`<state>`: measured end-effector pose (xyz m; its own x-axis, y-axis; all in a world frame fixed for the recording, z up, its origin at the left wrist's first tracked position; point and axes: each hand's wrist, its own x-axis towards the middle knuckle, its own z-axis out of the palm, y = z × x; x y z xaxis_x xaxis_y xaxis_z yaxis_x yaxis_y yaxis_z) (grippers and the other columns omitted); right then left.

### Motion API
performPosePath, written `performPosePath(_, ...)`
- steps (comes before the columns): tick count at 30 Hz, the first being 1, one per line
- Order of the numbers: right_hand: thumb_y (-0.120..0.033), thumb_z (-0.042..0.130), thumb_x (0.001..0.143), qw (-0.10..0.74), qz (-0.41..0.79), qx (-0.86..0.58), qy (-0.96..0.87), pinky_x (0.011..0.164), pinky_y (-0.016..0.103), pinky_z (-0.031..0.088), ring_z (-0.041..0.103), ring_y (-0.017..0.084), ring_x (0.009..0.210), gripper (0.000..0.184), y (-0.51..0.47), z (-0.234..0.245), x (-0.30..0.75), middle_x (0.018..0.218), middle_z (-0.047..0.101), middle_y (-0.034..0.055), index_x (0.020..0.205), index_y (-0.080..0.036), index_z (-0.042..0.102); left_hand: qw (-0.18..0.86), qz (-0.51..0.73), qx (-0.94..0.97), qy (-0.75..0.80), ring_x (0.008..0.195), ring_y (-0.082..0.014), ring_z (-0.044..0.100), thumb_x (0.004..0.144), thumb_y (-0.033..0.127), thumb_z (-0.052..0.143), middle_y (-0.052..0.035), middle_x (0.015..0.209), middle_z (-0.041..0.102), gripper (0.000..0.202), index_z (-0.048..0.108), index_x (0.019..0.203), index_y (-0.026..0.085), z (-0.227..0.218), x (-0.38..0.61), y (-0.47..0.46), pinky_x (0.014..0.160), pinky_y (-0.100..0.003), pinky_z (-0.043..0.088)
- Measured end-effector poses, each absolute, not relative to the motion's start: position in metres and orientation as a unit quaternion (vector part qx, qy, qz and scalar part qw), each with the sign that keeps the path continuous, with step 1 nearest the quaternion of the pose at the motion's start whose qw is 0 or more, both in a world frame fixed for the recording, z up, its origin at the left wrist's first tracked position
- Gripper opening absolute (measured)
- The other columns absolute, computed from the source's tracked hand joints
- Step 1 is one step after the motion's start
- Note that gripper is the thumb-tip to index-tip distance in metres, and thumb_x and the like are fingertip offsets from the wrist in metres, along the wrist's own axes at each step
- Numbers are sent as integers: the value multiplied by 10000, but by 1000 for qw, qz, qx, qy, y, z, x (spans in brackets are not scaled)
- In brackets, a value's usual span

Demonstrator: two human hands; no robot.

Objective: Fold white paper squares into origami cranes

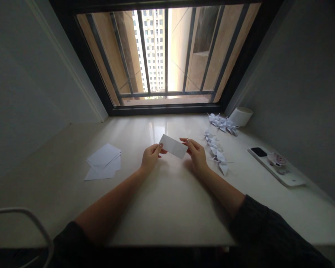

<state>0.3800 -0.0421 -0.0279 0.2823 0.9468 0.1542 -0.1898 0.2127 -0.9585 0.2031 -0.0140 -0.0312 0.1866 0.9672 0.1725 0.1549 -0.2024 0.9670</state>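
A white rectangular piece of paper [173,146], looking folded, is held up slightly tilted above the pale countertop. My left hand [151,156] pinches its left end between thumb and fingers. At its right end, my right hand [197,153] grips the paper the same way, with the index finger stretched along behind the edge. To the right of my right hand stands a row of folded white paper cranes [217,150]. Several loose sheets of white paper [104,160] lie overlapping to the left of my left hand.
More paper cranes [222,123] cluster by a white roll or cup-shaped thing [241,116] in the back right corner. A phone [276,167] with a round grip lies at the right. A barred window [167,109] closes off the back. A pale cable [25,211] curves at lower left.
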Motion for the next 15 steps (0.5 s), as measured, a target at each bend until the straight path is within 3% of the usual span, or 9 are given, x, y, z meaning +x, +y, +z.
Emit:
performPosePath(6, -477, 639, 707, 598, 524, -421, -437, 588, 261, 444, 576, 149, 668, 318, -44, -28, 375, 786, 675, 28, 844, -199, 710, 468, 480, 587, 453, 707, -166, 621, 789, 581, 488, -52, 714, 644, 445, 605, 724, 157, -32, 202, -11, 558, -237, 448)
performPosePath(12, -517, 595, 726, 574, 514, -428, -472, 640, 286, 479, 617, 168, 706, 431, -47, -28, 371, 842, 692, 31, 1043, -229, 643, 473, 493, 575, 451, 663, -147, 595, 764, 603, 501, -34, 700, 621, 449, 586, 710, 165, -32, 205, -11, 540, -235, 430)
performPosePath(15, -510, 617, 712, 566, 497, -436, -494, 662, 290, 475, 616, 173, 716, 415, -50, -26, 370, 786, 686, 14, 1016, -230, 654, 475, 490, 577, 447, 660, -143, 591, 769, 591, 500, -29, 704, 616, 436, 588, 716, 167, -31, 205, -11, 545, -238, 427)
